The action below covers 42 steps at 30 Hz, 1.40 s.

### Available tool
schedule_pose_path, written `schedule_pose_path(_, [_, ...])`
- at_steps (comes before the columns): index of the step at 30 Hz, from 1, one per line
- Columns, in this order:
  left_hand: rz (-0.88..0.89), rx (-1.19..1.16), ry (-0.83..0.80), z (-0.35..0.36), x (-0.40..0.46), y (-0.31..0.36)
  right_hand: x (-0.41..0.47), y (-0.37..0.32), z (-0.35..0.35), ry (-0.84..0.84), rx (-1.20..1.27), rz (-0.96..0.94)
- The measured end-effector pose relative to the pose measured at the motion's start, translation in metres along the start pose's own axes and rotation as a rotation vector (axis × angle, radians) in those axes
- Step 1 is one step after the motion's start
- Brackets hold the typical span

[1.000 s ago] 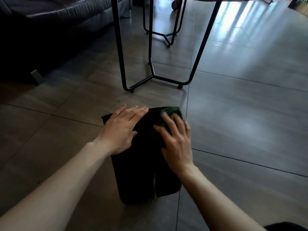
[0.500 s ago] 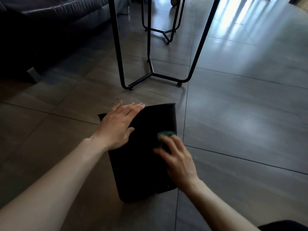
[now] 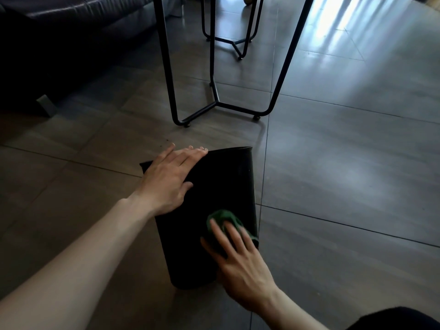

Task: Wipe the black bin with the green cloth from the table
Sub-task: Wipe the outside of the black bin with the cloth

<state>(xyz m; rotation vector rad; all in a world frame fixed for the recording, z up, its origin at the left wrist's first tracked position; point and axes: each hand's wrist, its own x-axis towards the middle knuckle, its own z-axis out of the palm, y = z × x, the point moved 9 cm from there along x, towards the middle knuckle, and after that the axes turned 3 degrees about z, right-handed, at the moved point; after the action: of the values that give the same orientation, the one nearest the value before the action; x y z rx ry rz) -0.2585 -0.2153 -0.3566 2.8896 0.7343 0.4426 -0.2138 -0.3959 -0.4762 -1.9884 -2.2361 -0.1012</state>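
Note:
The black bin (image 3: 221,186) lies on its side on the tiled floor, its rim pointing away from me. My left hand (image 3: 170,179) rests flat on the bin's upper left part, fingers spread toward the rim, holding nothing. My right hand (image 3: 240,263) presses the crumpled green cloth (image 3: 222,219) against the bin's side near its lower right edge, close to the base. Only part of the cloth shows beyond my fingertips. The hand looks slightly blurred.
Black metal table legs (image 3: 214,101) stand on the floor just beyond the bin. A second set of legs (image 3: 234,44) is farther back. A dark sofa (image 3: 59,32) fills the upper left. Open grey tiles stretch to the right.
My right hand has slid the green cloth from the bin's rim down its side toward the base. My left hand has stayed flat on the bin.

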Motion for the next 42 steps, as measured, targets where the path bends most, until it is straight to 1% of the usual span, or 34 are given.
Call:
schedule_pose_path(2, [0.006, -0.004, -0.004, 0.0, 0.0, 0.001, -0.013, -0.004, 0.003, -0.006, -0.057, -0.121])
schedule_pose_path(4, [0.006, -0.004, -0.003, -0.001, 0.0, 0.0, -0.003, 0.002, -0.018, 0.079, 0.013, -0.133])
schedule_pose_path(5, [0.005, -0.006, -0.004, -0.001, 0.0, 0.0, 0.007, 0.009, -0.035, 0.145, 0.075, -0.082])
schedule_pose_path(6, [0.004, -0.01, -0.002, -0.002, 0.0, 0.0, 0.018, 0.022, -0.053, 0.227, 0.143, 0.011])
schedule_pose_path(9, [0.011, -0.013, 0.01, -0.003, 0.0, 0.002, 0.052, 0.078, -0.113, 0.499, 0.285, 0.367])
schedule_pose_path(11, [0.009, -0.024, 0.006, -0.003, 0.0, 0.002, 0.071, 0.103, -0.14, 0.589, 0.351, 0.507])
schedule_pose_path(12, [-0.001, -0.025, 0.024, -0.007, 0.001, -0.003, 0.088, 0.107, -0.146, 0.585, 0.367, 0.513])
schedule_pose_path(15, [-0.018, -0.014, 0.019, -0.008, 0.0, -0.009, 0.113, 0.095, -0.123, 0.398, 0.323, 0.442])
schedule_pose_path(17, [-0.019, -0.017, 0.021, -0.007, 0.0, -0.008, 0.106, 0.088, -0.104, 0.328, 0.286, 0.411])
schedule_pose_path(20, [-0.008, -0.015, 0.009, -0.002, 0.005, -0.004, 0.079, 0.08, -0.079, 0.254, 0.087, 0.366])
schedule_pose_path(22, [-0.014, -0.015, 0.006, -0.001, 0.005, -0.005, 0.058, 0.062, -0.053, 0.191, 0.001, 0.286])
schedule_pose_path(26, [-0.014, -0.026, 0.002, 0.001, 0.0, -0.003, 0.009, 0.016, -0.014, 0.171, 0.01, 0.101])
schedule_pose_path(28, [-0.011, -0.034, 0.002, 0.002, -0.002, -0.001, -0.002, 0.003, -0.013, 0.159, 0.054, 0.044])
schedule_pose_path(29, [-0.01, -0.037, 0.002, 0.003, -0.003, -0.001, 0.001, 0.008, -0.021, 0.185, 0.098, 0.07])
schedule_pose_path(30, [-0.01, -0.038, -0.001, 0.003, -0.004, 0.0, 0.008, 0.019, -0.034, 0.236, 0.139, 0.139])
schedule_pose_path(33, [-0.007, -0.042, 0.007, 0.001, -0.003, 0.0, 0.047, 0.074, -0.089, 0.43, 0.242, 0.447])
schedule_pose_path(34, [-0.006, -0.045, 0.014, -0.001, -0.002, 0.0, 0.062, 0.088, -0.106, 0.476, 0.268, 0.504])
schedule_pose_path(35, [-0.005, -0.046, 0.016, -0.002, -0.001, 0.0, 0.076, 0.096, -0.115, 0.481, 0.285, 0.521])
schedule_pose_path(38, [-0.01, -0.04, 0.007, -0.002, -0.002, 0.0, 0.093, 0.092, -0.108, 0.396, 0.295, 0.487])
schedule_pose_path(42, [-0.014, -0.041, 0.026, -0.003, 0.0, -0.001, 0.067, 0.062, -0.074, 0.357, 0.139, 0.387])
